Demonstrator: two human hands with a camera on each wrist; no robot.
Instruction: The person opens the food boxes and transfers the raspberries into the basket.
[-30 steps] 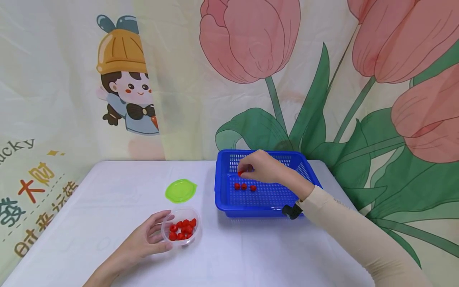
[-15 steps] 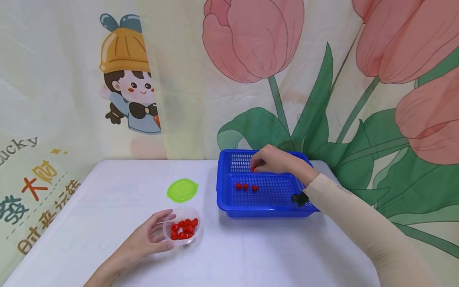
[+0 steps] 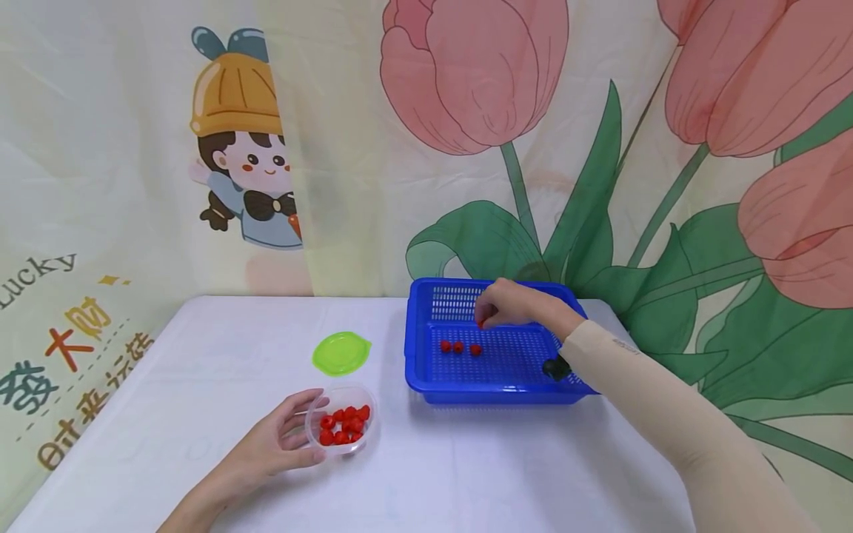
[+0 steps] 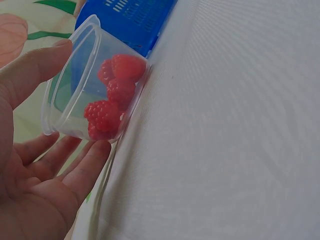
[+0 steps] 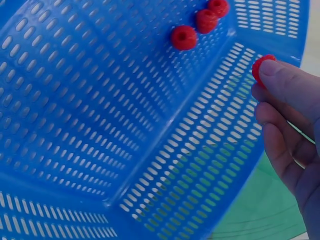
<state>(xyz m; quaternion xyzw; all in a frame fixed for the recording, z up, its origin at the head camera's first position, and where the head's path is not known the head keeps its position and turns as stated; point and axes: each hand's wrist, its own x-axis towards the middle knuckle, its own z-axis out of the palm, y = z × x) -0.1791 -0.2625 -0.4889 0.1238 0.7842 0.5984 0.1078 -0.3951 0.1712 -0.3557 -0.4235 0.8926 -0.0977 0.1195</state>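
Observation:
My left hand (image 3: 280, 440) holds a small clear plastic tub (image 3: 342, 394) that stands on the table; in the left wrist view the thumb lies along its rim and the fingers are round the side. Several red raspberries (image 4: 120, 91) lie at the bottom of the tub. Over the back part of a blue slotted basket (image 3: 466, 387), my right hand (image 3: 512, 303) pinches one raspberry (image 5: 261, 67) between thumb and forefinger. Below it, three raspberries (image 3: 457, 346) sit in a row on the basket's floor.
A bright green lid (image 3: 341, 353) lies on the white table (image 3: 233, 370), behind the tub and left of the basket. Directly behind the table hangs a printed cloth (image 3: 353, 163). A black wrist camera (image 3: 556, 368) sits under the right sleeve, over the basket.
My right hand has moved to the right over the basket, still pinching the raspberry, and lowered slightly in the last half second. The left hand keeps its place at the tub.

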